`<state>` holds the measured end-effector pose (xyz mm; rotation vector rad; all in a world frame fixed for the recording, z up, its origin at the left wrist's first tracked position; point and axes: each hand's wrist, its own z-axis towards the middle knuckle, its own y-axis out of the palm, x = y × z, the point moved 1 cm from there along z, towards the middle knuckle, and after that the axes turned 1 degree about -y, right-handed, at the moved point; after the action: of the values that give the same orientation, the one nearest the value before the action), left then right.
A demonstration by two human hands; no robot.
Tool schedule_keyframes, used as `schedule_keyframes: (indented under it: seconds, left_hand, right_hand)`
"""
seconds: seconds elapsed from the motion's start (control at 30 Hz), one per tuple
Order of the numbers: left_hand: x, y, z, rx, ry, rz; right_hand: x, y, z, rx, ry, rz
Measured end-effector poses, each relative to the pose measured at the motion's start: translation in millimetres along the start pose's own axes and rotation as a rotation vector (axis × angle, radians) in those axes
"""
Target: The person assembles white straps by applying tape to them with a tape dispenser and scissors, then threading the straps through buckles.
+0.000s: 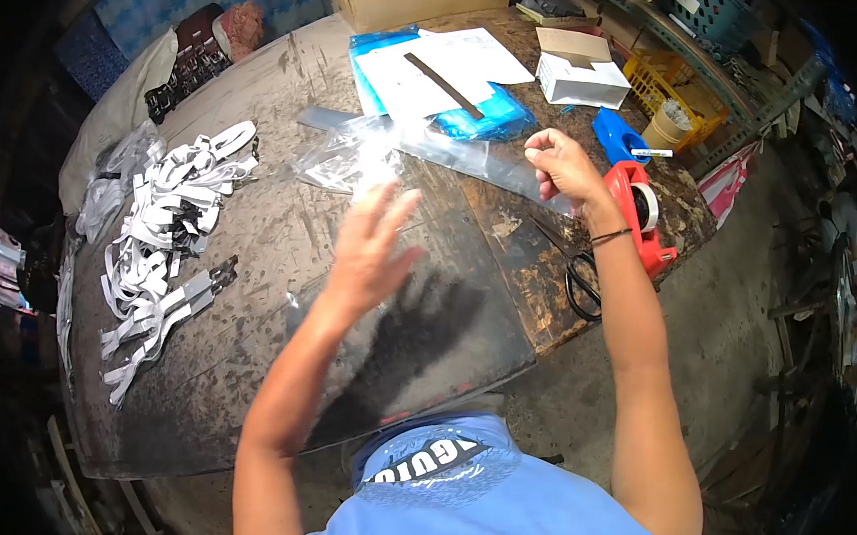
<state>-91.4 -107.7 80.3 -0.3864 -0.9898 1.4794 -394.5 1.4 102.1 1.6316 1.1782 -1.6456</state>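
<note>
My left hand [371, 250] hovers above the dark tabletop with its fingers stretched out and nothing in it; it is slightly blurred. Just beyond its fingertips lie crumpled clear plastic bags [334, 156], partly washed out by glare. My right hand [565, 168] is curled, thumb against forefinger, over the right end of a long flat stretch of clear plastic [473, 159]. Whether anything small is in that pinch, I cannot make out. Close to my right wrist stands a red tape dispenser [652, 226] with a roll of tape. Black-handled scissors [583, 285] lie partly behind my right forearm.
A heap of white straps [174, 215] with dark buckles covers the table's left side. White paper [449, 70] rests on blue plastic packets [495, 114] at the back. A small open carton [582, 80], a blue tape dispenser [618, 135] and a yellow crate [694, 102] stand at right.
</note>
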Motion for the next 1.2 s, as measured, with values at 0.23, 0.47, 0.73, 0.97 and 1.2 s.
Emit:
schedule_keyframes:
  seconds: [0.23, 0.47, 0.73, 0.97, 1.2]
  left_hand:
    - [45.2, 80.2, 66.4, 0.086, 0.194, -0.139]
    - [41.2, 75.4, 67.8, -0.271, -0.011, -0.770]
    - [33.4, 43.6, 114.9, -0.484, -0.085, -0.793]
    - [35.9, 57.6, 103.9, -0.365, -0.175, -0.580]
    - [44.8, 34.6, 84.3, -0.392, -0.369, -0.579]
  right_hand:
    - [2.7, 36.6, -40.5, -0.026, -0.009, 0.394]
    - [1.2, 23.0, -58.5, -0.089, -0.124, 0.168]
    - [-40.3, 13.7, -54.2, -0.096, -0.464, -0.506]
    - [-54.2, 13.6, -53.2, -0.076, -0.527, -0.567]
    - [-39.5, 23.8, -56.6, -0.067, -0.650, -0.556]
